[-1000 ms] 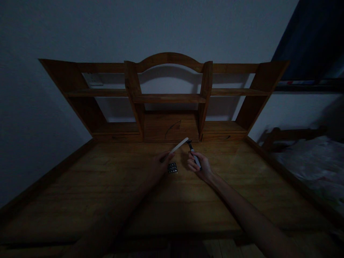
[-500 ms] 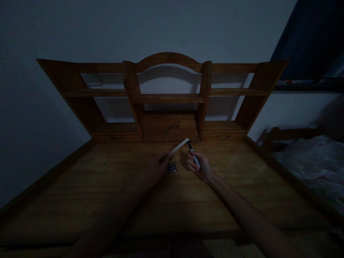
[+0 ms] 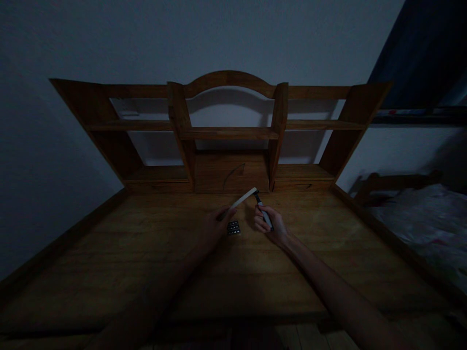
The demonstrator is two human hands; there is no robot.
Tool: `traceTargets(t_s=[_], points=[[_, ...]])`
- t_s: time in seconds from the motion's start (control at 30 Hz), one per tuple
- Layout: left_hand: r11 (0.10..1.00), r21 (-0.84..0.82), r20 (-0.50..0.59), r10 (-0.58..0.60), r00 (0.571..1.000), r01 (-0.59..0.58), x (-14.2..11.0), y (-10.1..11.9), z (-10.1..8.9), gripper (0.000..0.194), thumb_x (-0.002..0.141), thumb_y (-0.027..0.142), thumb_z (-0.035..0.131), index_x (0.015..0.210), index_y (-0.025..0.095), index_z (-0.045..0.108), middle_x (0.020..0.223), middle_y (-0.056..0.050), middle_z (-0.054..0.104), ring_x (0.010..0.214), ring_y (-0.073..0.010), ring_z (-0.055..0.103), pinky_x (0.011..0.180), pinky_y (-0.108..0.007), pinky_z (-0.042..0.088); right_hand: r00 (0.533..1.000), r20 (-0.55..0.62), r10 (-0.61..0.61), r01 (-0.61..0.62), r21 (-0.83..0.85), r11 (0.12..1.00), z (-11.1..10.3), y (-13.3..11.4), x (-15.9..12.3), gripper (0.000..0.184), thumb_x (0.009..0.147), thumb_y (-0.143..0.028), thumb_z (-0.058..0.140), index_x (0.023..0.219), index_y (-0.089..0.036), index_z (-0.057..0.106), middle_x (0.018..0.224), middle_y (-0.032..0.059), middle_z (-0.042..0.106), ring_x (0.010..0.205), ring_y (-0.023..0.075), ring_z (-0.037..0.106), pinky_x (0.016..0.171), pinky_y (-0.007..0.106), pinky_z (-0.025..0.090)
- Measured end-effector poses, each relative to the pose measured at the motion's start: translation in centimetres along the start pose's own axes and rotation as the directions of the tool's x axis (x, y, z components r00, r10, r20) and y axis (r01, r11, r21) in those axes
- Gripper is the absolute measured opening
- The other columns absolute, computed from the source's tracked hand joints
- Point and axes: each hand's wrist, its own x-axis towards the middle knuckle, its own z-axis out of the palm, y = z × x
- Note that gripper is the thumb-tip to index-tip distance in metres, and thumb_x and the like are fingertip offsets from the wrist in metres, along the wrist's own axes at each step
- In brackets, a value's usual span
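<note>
My left hand (image 3: 217,219) is closed around the lower end of a pale, flat, narrow strip (image 3: 243,198), which slants up to the right. My right hand (image 3: 269,222) grips a razor (image 3: 265,217) with a grey-and-black handle and a small dark head. The strip's far tip meets or nearly meets the razor head; whether they touch is too dark to tell. On the desk between my hands, just right of the left fingers, lies a small dark pack (image 3: 233,228) with rows of light marks, like razor cartridges.
Beneath my arms spreads a wooden desk (image 3: 233,287). A wooden shelf unit (image 3: 229,133) with cubbies and drawers stands along its back edge. Raised wooden rims run down both sides. At the right are a dark curtain (image 3: 423,53) and pale bedding (image 3: 426,223). The light is dim.
</note>
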Motion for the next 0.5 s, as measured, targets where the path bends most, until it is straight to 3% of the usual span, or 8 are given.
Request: traceTargets(t_s=[0.5], points=[[1.000, -0.006, 0.002, -0.008, 1.000, 0.008, 0.09, -0.01, 0.06, 0.037, 0.081, 0.049, 0.054, 0.097, 0.019, 0.070, 0.091, -0.003, 0.072, 0.081, -0.0199, 0.065, 0.071, -0.029, 0.049, 0.999, 0.020, 0.029, -0.028, -0.044, 0.999, -0.28, 0.11, 0.25, 0.029, 0.088, -0.030, 0.039, 0.062, -0.019, 0.043, 0.035, -0.0090, 0.027, 0.028, 0.0068, 0.016, 0.033, 0.021, 0.017]])
